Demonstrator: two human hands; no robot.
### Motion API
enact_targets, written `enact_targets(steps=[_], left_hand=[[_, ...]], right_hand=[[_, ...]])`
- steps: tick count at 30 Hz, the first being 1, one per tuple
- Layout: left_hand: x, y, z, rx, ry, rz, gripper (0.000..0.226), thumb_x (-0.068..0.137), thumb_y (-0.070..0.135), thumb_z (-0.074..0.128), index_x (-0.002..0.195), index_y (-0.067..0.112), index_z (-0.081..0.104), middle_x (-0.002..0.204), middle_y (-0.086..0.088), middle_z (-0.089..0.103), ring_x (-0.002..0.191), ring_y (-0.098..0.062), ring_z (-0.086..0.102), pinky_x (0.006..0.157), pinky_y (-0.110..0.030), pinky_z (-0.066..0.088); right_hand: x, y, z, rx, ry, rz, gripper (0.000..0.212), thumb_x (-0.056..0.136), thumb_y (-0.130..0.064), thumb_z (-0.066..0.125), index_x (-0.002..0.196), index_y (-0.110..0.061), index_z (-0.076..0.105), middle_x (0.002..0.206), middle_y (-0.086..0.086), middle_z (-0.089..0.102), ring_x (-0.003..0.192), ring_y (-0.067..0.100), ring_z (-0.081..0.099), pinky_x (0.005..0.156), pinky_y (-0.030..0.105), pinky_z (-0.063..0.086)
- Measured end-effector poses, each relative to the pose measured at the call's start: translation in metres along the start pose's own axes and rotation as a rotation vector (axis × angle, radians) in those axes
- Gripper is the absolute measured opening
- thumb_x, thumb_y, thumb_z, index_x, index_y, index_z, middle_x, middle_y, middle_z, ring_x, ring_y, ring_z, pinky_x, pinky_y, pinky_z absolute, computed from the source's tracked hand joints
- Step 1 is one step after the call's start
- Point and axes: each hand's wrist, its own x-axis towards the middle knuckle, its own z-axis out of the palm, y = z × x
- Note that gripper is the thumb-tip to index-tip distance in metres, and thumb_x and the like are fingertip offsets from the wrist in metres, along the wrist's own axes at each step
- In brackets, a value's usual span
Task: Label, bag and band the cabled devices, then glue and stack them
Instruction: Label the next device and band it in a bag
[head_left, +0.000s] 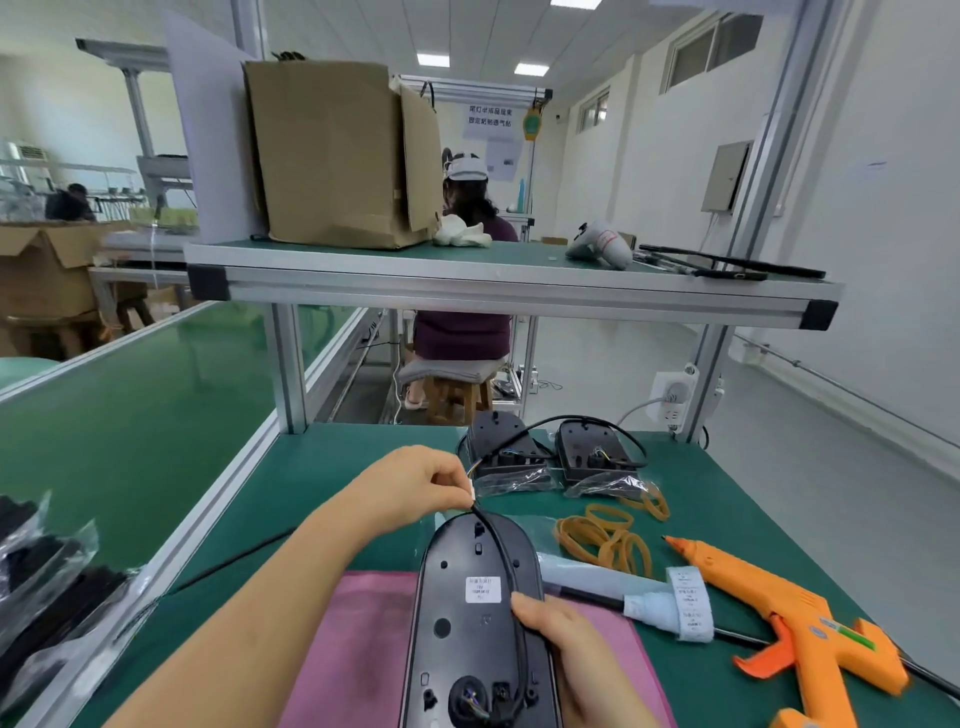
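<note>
A black oval device (467, 623) lies back side up over a pink mat (358, 649), with a white label (483, 590) stuck on it. Its black cable (506, 561) runs along the back. My left hand (415, 488) pinches the cable's white connector end above the device's far tip. My right hand (566, 649) grips the device's right edge, thumb on the cable. Two bagged devices (550, 457) with cables sit at the far side of the table. Tan rubber bands (608, 535) lie loose to the right. An orange glue gun (795, 618) lies at the right. A label roll (685, 603) lies beside it.
The green table (322, 478) has an aluminium frame and an upper shelf (509, 286) holding a cardboard box (337, 150). Bagged black parts (47, 587) sit at the left by a green conveyor (130, 405). A person sits on a stool (457, 395) beyond the table.
</note>
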Motion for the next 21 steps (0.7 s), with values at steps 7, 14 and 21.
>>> enact_targets(steps=[7, 14, 21], left_hand=[[0.005, 0.018, -0.002, 0.234, -0.063, -0.108, 0.019, 0.083, 0.040, 0.064, 0.068, 0.030, 0.058, 0.058, 0.015, 0.061, 0.049, -0.002, 0.058, 0.059, -0.022, 0.046], [0.005, 0.021, -0.005, 0.000, -0.186, -0.242, 0.014, 0.093, 0.017, 0.058, 0.082, 0.010, 0.059, 0.056, -0.002, 0.064, 0.042, -0.013, 0.060, 0.044, -0.023, 0.050], [-0.005, 0.021, -0.008, -0.217, -0.251, -0.364, 0.019, 0.098, 0.014, 0.053, 0.082, 0.006, 0.048, 0.061, -0.013, 0.064, 0.042, -0.018, 0.061, 0.044, -0.028, 0.053]], right_hand=[[0.008, 0.009, -0.007, 0.021, 0.116, 0.042, 0.094, 0.055, -0.029, 0.086, 0.136, 0.002, 0.050, 0.132, 0.021, 0.058, 0.124, 0.033, 0.054, 0.111, 0.047, 0.036], [0.010, 0.010, -0.010, 0.040, 0.131, 0.045, 0.076, 0.067, -0.019, 0.082, 0.131, 0.007, 0.052, 0.125, 0.023, 0.062, 0.119, 0.036, 0.057, 0.109, 0.048, 0.038], [0.015, 0.006, -0.005, 0.014, 0.168, 0.042, 0.057, 0.067, -0.021, 0.079, 0.118, 0.002, 0.065, 0.096, 0.008, 0.073, 0.088, 0.021, 0.069, 0.084, 0.027, 0.055]])
